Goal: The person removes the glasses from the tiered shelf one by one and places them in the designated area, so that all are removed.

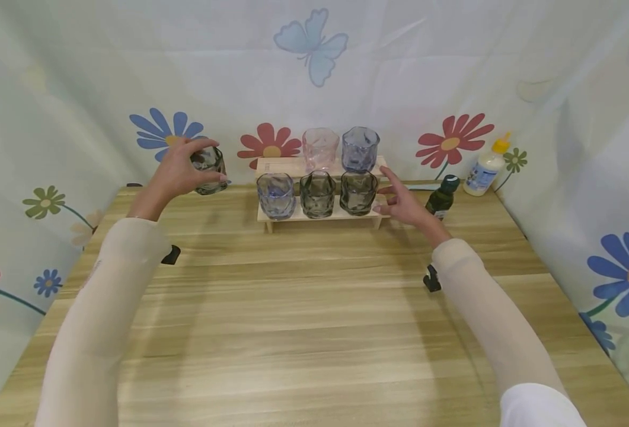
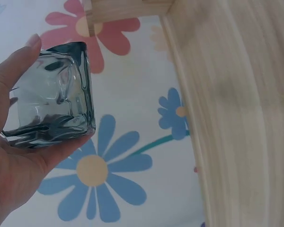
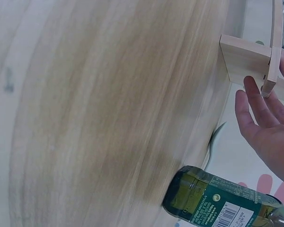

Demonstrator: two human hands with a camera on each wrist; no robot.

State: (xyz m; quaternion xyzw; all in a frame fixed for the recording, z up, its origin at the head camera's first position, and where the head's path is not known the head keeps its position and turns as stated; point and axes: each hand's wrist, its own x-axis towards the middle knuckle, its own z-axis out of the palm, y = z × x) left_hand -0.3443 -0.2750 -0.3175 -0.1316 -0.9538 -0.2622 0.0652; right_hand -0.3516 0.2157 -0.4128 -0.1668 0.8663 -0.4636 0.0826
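Note:
A dark-tinted, faceted glass cup (image 2: 52, 97) is held up by my left hand (image 1: 178, 169), its thumb and fingers on either side, left of a two-tier wooden rack (image 1: 279, 166). On the rack's lower tier stand a bluish glass cup (image 1: 276, 197) and two dark glass cups (image 1: 317, 196). A pink glass cup (image 1: 320, 149) and a blue-grey one (image 1: 360, 149) occupy the upper tier. My right hand (image 1: 405, 203) is at the rack's right end, beside the rightmost dark cup, fingers loosely spread. Whether they touch the rack or cup is unclear.
Right of the rack stand a dark green bottle (image 1: 442, 197) and a white bottle with a yellow cap (image 1: 485, 169). The wooden table (image 1: 293, 308) ends at a flowered curtain (image 1: 229, 71) behind. Black clips (image 1: 171, 255) show near both forearms.

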